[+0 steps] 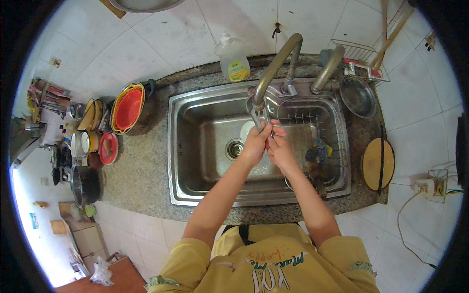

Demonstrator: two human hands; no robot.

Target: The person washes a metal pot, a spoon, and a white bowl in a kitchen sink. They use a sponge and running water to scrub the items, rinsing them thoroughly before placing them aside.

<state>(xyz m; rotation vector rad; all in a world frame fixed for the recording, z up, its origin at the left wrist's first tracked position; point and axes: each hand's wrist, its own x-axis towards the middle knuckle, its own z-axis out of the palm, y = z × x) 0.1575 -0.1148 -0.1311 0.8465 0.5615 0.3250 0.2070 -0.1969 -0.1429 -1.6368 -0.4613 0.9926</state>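
Both hands meet over the stainless-steel sink (188,161), just under the curved tap (273,66). My left hand (255,145) is closed on a slim shiny metal utensil (261,122) that points up toward the spout and seems to have a looped end; its exact kind is unclear. Right beside it, my right hand (282,152) is closed too, its fingers pressed against the lower part of the utensil. A round pale thing (247,129) lies in the basin behind my left hand, partly covered. The drain (233,148) shows left of my wrists.
A wire rack (337,146) fills the sink's right side, with a blue and yellow scrubber (321,150) in it. A clear soap bottle (233,58) stands behind the sink. Red and yellow baskets (128,108) and a dark pot (85,185) sit left; a round board (371,163) lies right.
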